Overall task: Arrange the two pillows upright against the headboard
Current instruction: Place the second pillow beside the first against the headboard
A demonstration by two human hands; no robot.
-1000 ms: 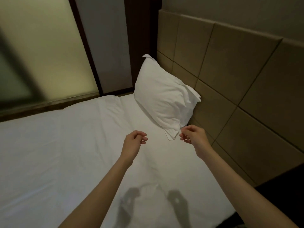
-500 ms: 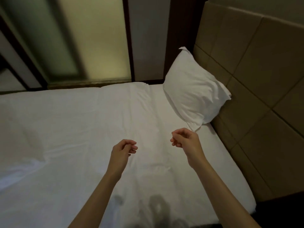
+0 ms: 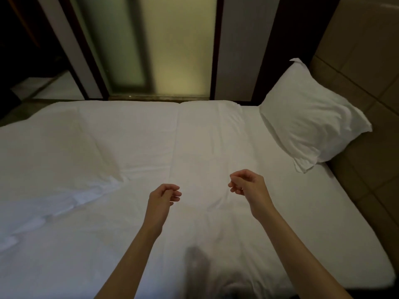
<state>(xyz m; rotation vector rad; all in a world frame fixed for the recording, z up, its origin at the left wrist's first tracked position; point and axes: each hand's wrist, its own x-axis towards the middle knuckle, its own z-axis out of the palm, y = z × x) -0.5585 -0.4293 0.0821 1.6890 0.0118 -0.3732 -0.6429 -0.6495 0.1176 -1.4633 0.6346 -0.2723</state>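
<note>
One white pillow (image 3: 311, 124) stands tilted upright against the tan padded headboard (image 3: 367, 67) at the far right corner of the bed. My left hand (image 3: 163, 198) and my right hand (image 3: 248, 186) hover over the middle of the white sheet, both empty with fingers loosely curled. The right hand is a short way in front and left of the pillow, not touching it. A rumpled white mound (image 3: 43, 203) lies at the left of the bed; I cannot tell whether it is the second pillow or bedding.
The bed (image 3: 194, 137) with its white sheet fills most of the view. Frosted glass panels (image 3: 164, 46) in dark frames run along its far side. The headboard runs down the right edge. A dark doorway (image 3: 23, 39) is at the top left.
The view has swung left, so the pillow and headboard now sit further right. My right hand has drawn away from the pillow's lower corner. Both hands stay empty.
</note>
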